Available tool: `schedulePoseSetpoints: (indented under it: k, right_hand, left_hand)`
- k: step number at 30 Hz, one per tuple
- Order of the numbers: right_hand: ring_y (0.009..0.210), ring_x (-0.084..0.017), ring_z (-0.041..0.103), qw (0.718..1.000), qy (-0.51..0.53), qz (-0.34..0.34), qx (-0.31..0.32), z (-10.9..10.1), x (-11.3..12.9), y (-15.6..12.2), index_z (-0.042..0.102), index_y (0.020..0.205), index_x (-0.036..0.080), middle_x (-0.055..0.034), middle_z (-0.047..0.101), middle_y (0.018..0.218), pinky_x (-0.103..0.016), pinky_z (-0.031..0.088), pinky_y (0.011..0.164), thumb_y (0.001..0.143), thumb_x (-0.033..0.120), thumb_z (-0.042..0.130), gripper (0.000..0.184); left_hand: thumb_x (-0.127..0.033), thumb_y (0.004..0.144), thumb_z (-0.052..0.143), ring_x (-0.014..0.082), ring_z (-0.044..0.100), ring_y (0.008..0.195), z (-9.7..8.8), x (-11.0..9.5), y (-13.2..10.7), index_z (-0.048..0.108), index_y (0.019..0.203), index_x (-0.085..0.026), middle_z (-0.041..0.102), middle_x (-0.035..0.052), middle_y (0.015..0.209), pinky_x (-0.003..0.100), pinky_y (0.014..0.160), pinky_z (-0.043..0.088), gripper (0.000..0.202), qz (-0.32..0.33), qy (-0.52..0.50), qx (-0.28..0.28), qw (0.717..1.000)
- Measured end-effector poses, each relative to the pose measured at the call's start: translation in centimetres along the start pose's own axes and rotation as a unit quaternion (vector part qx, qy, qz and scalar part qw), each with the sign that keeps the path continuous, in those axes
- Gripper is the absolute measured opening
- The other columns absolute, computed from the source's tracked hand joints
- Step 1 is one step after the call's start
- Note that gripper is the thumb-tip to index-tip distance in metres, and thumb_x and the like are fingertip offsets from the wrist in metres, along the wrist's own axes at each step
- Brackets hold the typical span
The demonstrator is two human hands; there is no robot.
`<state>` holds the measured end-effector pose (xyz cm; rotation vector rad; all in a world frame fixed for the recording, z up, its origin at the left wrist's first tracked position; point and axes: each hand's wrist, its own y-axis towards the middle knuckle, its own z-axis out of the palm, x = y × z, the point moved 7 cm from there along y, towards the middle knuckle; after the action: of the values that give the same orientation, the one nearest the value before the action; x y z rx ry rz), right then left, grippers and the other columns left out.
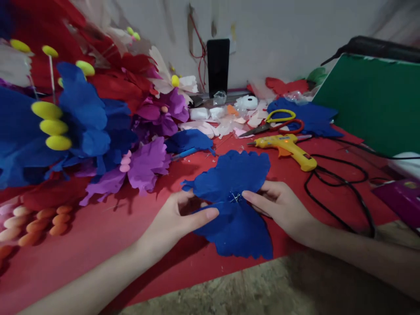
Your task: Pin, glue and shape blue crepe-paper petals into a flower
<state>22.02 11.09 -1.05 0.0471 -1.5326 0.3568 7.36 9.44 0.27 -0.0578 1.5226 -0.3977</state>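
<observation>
Blue paper petals lie joined on the red sheet, with a shiny spot of glue at their centre. My left hand pinches the lower petal's left edge between thumb and fingers. My right hand grips the right side, its forefinger touching the glued centre. Both hands are closed on the paper.
A yellow glue gun with a black cord lies behind the petals, with scissors beyond it. Finished blue, purple and red paper flowers crowd the left. A green board leans at the right. Paper scraps and a dark phone stand by the wall.
</observation>
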Motion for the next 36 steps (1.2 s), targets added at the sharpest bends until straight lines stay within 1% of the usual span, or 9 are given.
schedulePoseSetpoints:
  k: [3,7,12,17,20,22,25,30,36]
  right_hand:
    - [0.04,0.001,0.023,1.0,-0.015,-0.001,-0.014,-0.2,0.2,0.1,0.048,0.06,0.013,0.007,0.031,0.044,-0.013,0.018,0.036,0.06,0.035,0.063,0.027]
    - [0.039,0.001,0.021,0.999,-0.034,-0.01,-0.02,-0.4,0.6,0.0,0.034,0.05,0.014,0.0071,0.024,0.042,-0.015,0.016,0.037,0.061,0.042,0.061,0.04]
    - [0.038,0.0,0.022,0.999,-0.046,-0.014,-0.006,-0.3,0.6,-0.3,0.033,0.048,0.015,0.0059,0.025,0.041,-0.016,0.016,0.036,0.06,0.042,0.062,0.042]
    - [0.037,-0.001,0.024,0.999,-0.043,-0.022,-0.014,-0.3,0.3,-0.3,0.031,0.051,0.016,0.0062,0.027,0.041,-0.015,0.022,0.035,0.061,0.038,0.061,0.039]
    - [0.044,-0.004,0.044,0.997,-0.065,-0.036,-0.033,-0.4,0.6,-0.4,0.043,0.059,0.017,0.0034,0.046,0.049,-0.015,0.039,0.043,0.062,0.036,0.06,0.026]
    - [0.064,-0.01,0.058,0.992,-0.103,-0.055,-0.049,-0.4,1.2,-0.7,0.053,0.072,0.018,-0.001,0.059,0.066,-0.02,0.051,0.063,0.062,0.036,0.06,0.021]
    - [0.085,-0.016,0.061,0.981,-0.165,-0.085,-0.05,-0.2,1.8,-1.0,0.059,0.081,0.019,-0.0045,0.064,0.078,-0.028,0.049,0.085,0.064,0.037,0.057,0.025]
    - [0.088,-0.014,0.061,0.97,-0.197,-0.141,0.0,0.7,2.3,-1.2,0.062,0.081,0.019,-0.0032,0.065,0.077,-0.024,0.049,0.085,0.07,0.032,0.051,0.02]
    - [0.084,-0.011,0.062,0.963,-0.205,-0.177,-0.005,0.6,2.6,-1.4,0.063,0.079,0.019,-0.0018,0.065,0.078,-0.015,0.05,0.079,0.071,0.028,0.052,0.016]
  left_hand:
    - [-0.024,0.058,0.071,0.0168,0.061,0.073,-0.3,-0.1,0.1,0.066,0.076,-0.019,0.068,0.0008,0.076,0.024,0.065,0.048,0.019,0.01,0.005,-0.012,1.0]
    - [-0.023,0.061,0.071,0.0095,0.053,0.055,-1.0,0.2,0.5,0.064,0.069,-0.02,0.061,-0.0037,0.063,0.018,0.053,0.043,0.011,-0.012,0.003,-0.028,1.0]
    - [-0.024,0.064,0.071,0.0097,0.056,0.06,-1.8,0.4,0.7,0.063,0.073,-0.017,0.062,-0.0024,0.066,0.018,0.058,0.043,0.013,-0.019,-0.074,-0.06,0.995]
    - [-0.026,0.066,0.071,0.0089,0.057,0.058,-1.4,0.6,0.7,0.066,0.067,-0.017,0.065,-0.0025,0.063,0.018,0.058,0.044,0.011,-0.039,-0.097,-0.034,0.994]
    - [-0.025,0.066,0.07,0.0074,0.055,0.053,-1.1,0.5,0.5,0.068,0.061,-0.018,0.065,-0.0041,0.058,0.016,0.055,0.043,0.009,-0.04,-0.081,-0.023,0.996]
    - [-0.025,0.065,0.071,0.0079,0.057,0.054,-1.2,0.4,0.3,0.069,0.061,-0.019,0.067,-0.0041,0.06,0.016,0.056,0.044,0.008,-0.035,-0.08,-0.031,0.996]
    - [-0.026,0.063,0.072,0.0099,0.06,0.058,-1.2,0.7,0.2,0.069,0.059,-0.018,0.07,-0.0025,0.063,0.017,0.057,0.045,0.01,-0.05,-0.074,-0.041,0.995]
    - [-0.026,0.062,0.072,0.0098,0.061,0.057,-1.0,1.0,0.3,0.068,0.059,-0.016,0.07,-0.0007,0.063,0.015,0.054,0.045,0.012,-0.057,-0.085,-0.038,0.994]
    - [-0.023,0.065,0.069,0.0079,0.059,0.051,-0.4,0.8,0.1,0.067,0.055,-0.016,0.067,-0.0031,0.054,0.013,0.05,0.044,0.012,-0.055,-0.133,-0.027,0.989]
